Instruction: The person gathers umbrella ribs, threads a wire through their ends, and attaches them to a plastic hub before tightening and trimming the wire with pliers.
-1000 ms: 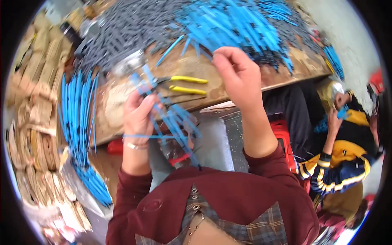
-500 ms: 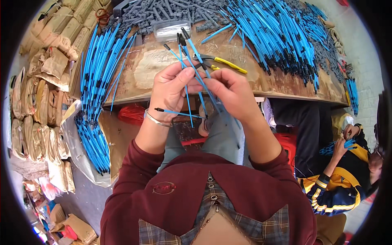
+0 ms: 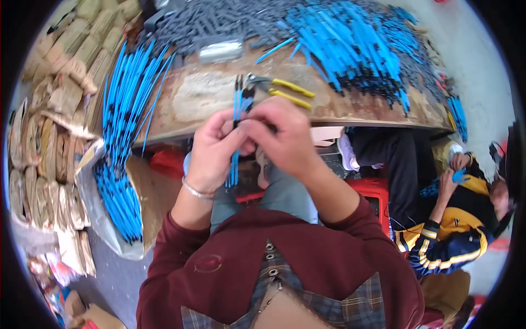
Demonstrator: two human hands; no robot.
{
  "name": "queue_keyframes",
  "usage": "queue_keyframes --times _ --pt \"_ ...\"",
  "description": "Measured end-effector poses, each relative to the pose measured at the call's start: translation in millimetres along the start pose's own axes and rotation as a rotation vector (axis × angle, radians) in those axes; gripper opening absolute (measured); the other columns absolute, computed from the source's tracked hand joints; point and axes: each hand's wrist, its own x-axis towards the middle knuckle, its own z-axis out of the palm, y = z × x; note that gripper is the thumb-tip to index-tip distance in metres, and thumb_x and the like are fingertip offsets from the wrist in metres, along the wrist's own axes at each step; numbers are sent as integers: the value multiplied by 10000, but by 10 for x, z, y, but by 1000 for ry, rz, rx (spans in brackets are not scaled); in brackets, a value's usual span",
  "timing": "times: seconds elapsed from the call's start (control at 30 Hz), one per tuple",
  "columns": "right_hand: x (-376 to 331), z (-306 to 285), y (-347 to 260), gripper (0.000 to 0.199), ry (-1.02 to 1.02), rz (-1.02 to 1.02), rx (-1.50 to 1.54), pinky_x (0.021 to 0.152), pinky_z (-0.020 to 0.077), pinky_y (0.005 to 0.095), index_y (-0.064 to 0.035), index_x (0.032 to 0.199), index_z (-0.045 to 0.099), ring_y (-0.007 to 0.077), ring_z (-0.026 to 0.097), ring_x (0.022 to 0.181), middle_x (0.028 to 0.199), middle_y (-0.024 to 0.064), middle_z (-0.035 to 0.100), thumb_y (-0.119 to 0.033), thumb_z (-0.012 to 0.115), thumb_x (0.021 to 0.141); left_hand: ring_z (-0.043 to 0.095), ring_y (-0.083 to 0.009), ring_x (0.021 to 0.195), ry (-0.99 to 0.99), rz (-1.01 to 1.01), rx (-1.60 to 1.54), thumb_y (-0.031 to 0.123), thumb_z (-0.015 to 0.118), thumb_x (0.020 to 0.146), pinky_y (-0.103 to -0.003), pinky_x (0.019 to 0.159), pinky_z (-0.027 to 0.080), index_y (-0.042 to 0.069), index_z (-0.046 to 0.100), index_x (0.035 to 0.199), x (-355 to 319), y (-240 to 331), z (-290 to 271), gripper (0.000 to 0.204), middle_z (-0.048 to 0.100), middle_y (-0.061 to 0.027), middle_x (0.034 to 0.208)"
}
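Several thin blue sticks with black tips [image 3: 232,170] stand nearly upright in front of me. My left hand [image 3: 216,145] is closed round them, thumb and fingers at their upper part. From the other side my right hand [image 3: 285,131] meets it, its fingers pinched against the same sticks; motion blur smears the fingertips. Thicker dark tips [image 3: 248,97] rise just above the two hands. Beyond my right hand, on the table, lies a pair of pincers [image 3: 293,86] with yellow handles.
On the wooden table [image 3: 181,98] are a large blue stick heap [image 3: 345,46], grey parts [image 3: 219,19] and a clear box [image 3: 220,50]. More blue sticks [image 3: 129,93] hang over the left edge above a bag [image 3: 137,247]. Paper-wrapped bundles [image 3: 46,148] line the left. Another person [image 3: 455,230] sits at right.
The crossed, fanned-out sticks are now drawn together, nearly parallel and upright. Both hands have shifted a little left and closer together. The stick lying across my left wrist no longer shows there.
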Motion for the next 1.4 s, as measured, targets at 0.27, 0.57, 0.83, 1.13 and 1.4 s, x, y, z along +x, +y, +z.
queue_keyframes --times 0.27,0.57,0.83,1.13,1.4 --pt "191 34 190 130 19 284 88 496 403 293 -9 718 568 186 523 572 633 79 525 -111 635 762 460 -48 477 -95 47 45 76 502 882 -168 426 357 20 538 1009 259 -46 -84 143 608 -58 729" --pt "224 -46 -94 175 -403 -369 101 561 470 322 -51 783 561 226 556 658 737 75 560 -149 683 706 414 -61 423 -70 -153 -384 50 509 865 -186 382 320 53 544 914 580 -47 -503 61 593 -71 690" --pt "960 -1756 1149 192 172 235 -769 695 481 277 -27 932 642 196 623 761 852 113 653 -156 633 790 528 -122 489 19 163 -44 -3 529 810 -239 430 415 53 523 874 547 -166 -568 85 570 -84 650" --pt "915 -1724 1375 166 97 390 -746 685 488 316 -55 890 658 253 631 753 817 131 646 -174 630 777 552 -163 492 -677 205 -383 67 532 816 -260 480 464 24 511 829 397 -135 -1015 50 582 -96 624" --pt "1306 -824 2188 138 -137 346 -1018 711 486 416 -75 850 660 310 612 756 808 137 640 -149 616 743 628 -220 587 -518 79 -241 132 651 775 -391 476 481 -7 557 704 465 164 -754 182 630 -211 737"
